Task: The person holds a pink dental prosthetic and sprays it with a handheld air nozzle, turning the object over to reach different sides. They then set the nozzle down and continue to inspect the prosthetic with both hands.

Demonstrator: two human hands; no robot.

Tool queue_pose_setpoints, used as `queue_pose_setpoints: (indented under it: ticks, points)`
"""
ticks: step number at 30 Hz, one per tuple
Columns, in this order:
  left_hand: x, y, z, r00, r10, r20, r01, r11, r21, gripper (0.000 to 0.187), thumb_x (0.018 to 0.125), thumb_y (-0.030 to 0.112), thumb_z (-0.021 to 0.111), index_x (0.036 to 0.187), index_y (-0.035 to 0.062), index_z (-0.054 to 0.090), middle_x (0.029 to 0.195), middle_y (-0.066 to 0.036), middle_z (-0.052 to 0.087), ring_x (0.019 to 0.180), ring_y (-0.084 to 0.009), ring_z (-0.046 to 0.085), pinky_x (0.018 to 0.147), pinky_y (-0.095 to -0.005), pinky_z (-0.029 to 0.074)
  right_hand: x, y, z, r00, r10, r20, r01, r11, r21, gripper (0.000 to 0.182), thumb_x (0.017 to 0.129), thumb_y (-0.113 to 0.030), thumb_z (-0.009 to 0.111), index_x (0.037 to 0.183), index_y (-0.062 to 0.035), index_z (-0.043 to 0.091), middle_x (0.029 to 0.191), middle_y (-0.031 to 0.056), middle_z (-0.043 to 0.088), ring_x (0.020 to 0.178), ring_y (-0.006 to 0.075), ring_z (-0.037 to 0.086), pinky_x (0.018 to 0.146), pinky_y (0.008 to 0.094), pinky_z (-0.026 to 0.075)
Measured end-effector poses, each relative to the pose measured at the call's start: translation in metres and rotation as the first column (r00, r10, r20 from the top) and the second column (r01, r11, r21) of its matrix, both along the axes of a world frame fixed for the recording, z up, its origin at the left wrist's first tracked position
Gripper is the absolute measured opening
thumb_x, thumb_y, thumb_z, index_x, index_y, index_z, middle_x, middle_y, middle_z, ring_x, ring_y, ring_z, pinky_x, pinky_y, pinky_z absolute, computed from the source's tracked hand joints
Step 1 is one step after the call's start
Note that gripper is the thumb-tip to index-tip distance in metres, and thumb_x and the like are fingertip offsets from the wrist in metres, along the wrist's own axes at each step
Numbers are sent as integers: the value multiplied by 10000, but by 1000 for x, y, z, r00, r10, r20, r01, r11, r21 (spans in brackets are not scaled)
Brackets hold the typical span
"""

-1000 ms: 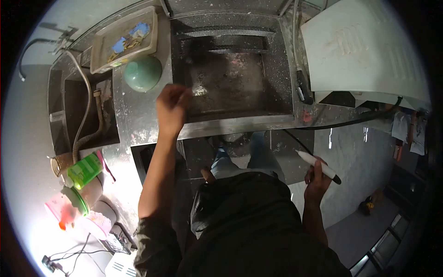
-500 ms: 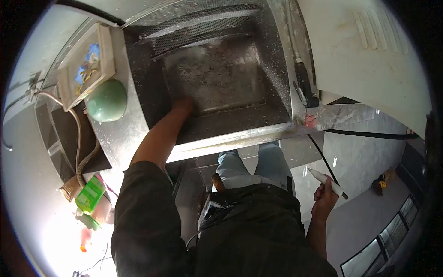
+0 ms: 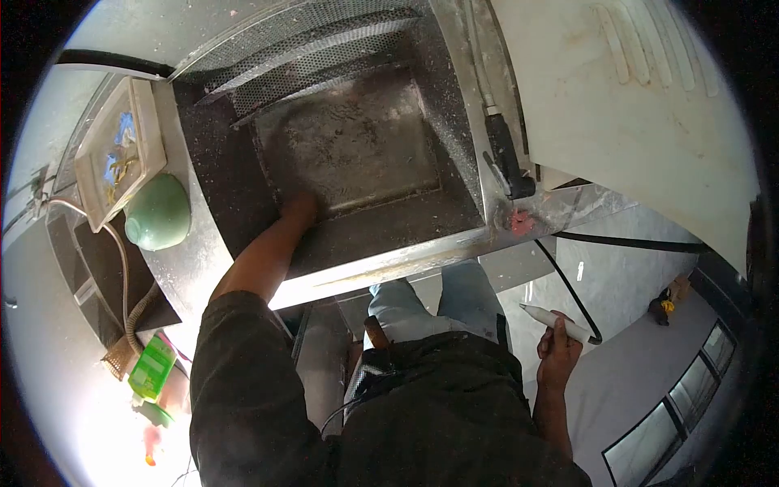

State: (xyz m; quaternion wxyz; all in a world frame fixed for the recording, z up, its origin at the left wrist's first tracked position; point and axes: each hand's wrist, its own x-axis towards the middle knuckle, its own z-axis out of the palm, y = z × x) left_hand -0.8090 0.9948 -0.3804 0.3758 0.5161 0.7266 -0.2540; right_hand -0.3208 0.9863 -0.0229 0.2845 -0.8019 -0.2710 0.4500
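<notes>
My left hand [image 3: 301,209] reaches down into the dark metal basin [image 3: 381,237], at the near left corner of its stained floor. Its fingers blend into the dark metal, and I cannot tell whether they hold anything. Out to the right, beyond the basin's front edge, my right hand [image 3: 559,354] is closed round a white pen-shaped tool [image 3: 539,314]. The tool's pale pointed tip faces left, and a black cord [image 3: 574,293] runs down to its dark rear end.
Left of the basin are a pale tray [image 3: 146,154] with blue and yellow bits and a green bowl [image 3: 159,213]. A black-handled spray gun [image 3: 505,158] lies on the right ledge, beside a large cream panel [image 3: 625,105]. Perforated metal strips [image 3: 316,69] cross the basin's back.
The view has shifted, so the basin and ledge sit farther left and lower. My left hand remains at the same basin corner, and my right hand keeps its grip on the white tool.
</notes>
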Motion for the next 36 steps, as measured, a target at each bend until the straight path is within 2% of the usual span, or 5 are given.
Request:
queue_pose_setpoints:
  ticks: [12,17,22,27,36]
  points:
    - [-20,80,83,951,-118,285,84,988,129,198,849,115,594,954,-33,671,902,-241,692,863,-319,702,734,-418,537,-12,-1,12,994,67,-81,-61,995,73,274,978,-245,607,1057,16,640,656,-20,506,471,35,406,399,204,272]
    - [-19,73,263,-167,469,867,-652,607,-454,185,851,25,550,1027,-1,601,755,-67,588,671,-230,587,619,-360,461,-31,1,8,972,146,-186,-115,979,168,274,974,-251,613,1047,12,641,659,-14,508,470,44,415,400,213,279]
    - [-15,14,269,916,194,351,-399,540,741,226,873,-37,569,1098,-17,575,908,-112,618,768,-248,639,690,-393,526,-49,3,0,934,230,-274,-161,954,254,231,980,-237,602,986,-8,633,659,-5,520,479,60,432,408,221,301]
    - [35,-33,337,-249,-72,966,-965,107,-241,114,978,57,557,1047,-30,582,986,-138,651,852,-220,660,730,-338,542,-102,12,34,892,332,-307,-224,914,339,208,968,-213,617,994,-7,625,645,9,523,492,64,441,425,227,317]
    - [71,-90,391,-496,-299,815,-864,74,-499,101,950,102,606,1043,65,618,1013,-78,632,844,-182,605,711,-282,429,-204,9,101,715,606,-349,-305,719,624,205,948,-119,632,1068,46,621,730,32,561,542,58,452,453,215,331]
